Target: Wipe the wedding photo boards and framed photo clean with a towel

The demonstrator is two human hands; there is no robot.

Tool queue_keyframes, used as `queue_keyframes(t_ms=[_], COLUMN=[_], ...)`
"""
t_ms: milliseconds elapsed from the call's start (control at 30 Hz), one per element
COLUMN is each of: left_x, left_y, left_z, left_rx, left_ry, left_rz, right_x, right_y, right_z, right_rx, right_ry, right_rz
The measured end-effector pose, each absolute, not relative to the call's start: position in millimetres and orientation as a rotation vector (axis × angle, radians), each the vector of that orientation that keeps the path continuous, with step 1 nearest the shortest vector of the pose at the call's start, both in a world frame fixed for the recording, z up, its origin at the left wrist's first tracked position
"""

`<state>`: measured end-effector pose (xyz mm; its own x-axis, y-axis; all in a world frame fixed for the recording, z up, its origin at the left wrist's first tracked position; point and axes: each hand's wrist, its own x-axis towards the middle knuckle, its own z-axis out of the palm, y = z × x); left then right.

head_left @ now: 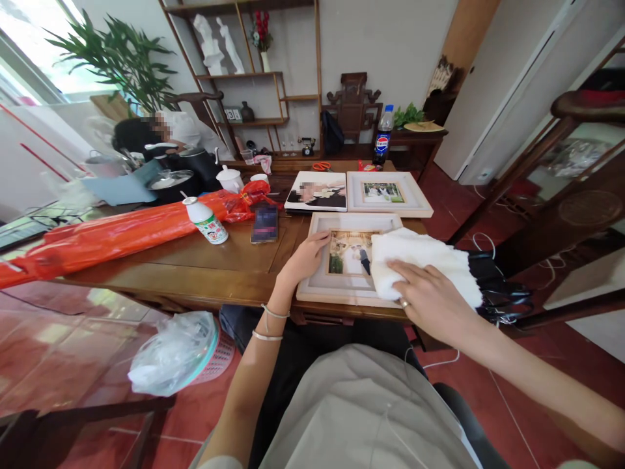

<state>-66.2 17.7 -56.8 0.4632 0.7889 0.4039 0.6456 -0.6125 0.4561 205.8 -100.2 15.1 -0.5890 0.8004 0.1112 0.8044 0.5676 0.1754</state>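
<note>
A pale picture frame (354,299) with a printed photo inside lies flat at the table's front edge, before my body. My left hand (303,256) holds the frame by its left side, the fingers over the border. My right hand (424,286) grips a white cloth (424,251), with the index finger pressed along it. This cloth covers the right part of the frame and hangs past its right edge. Behind it lie a second framed photo (415,195) and a photo album (301,192) with a picture on its cover.
Left on the wooden table (234,260) are a phone (264,225), a white drink bottle (206,220) and a long red plastic-wrapped bundle (131,221). At the back stand a cola bottle (383,137) and orange-handled scissors (321,166). A bag-lined basket (215,358) is on the floor.
</note>
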Motion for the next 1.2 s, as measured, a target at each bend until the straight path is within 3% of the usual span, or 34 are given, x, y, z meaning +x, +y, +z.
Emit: queue_keyframes(t_ms=[333,833,1200], left_x=[-67.2,-66.2,-66.8], left_y=[18.6,16.9,16.5], left_z=[-61.3,-57.0,-54.3], left_rx=[2.477,2.447,2.472], left_ry=[1.233,1.234,1.245], left_rz=[0.920,0.901,0.853], right_x=[212.2,196.6,198.7], right_y=[-0.3,-122.2,-35.7], right_z=[3.1,29.2,7.1], right_rx=[-1.394,-1.363,-1.574], right_ry=[-2.736,-2.894,-2.623], right_rz=[-0.463,-0.327,-0.465])
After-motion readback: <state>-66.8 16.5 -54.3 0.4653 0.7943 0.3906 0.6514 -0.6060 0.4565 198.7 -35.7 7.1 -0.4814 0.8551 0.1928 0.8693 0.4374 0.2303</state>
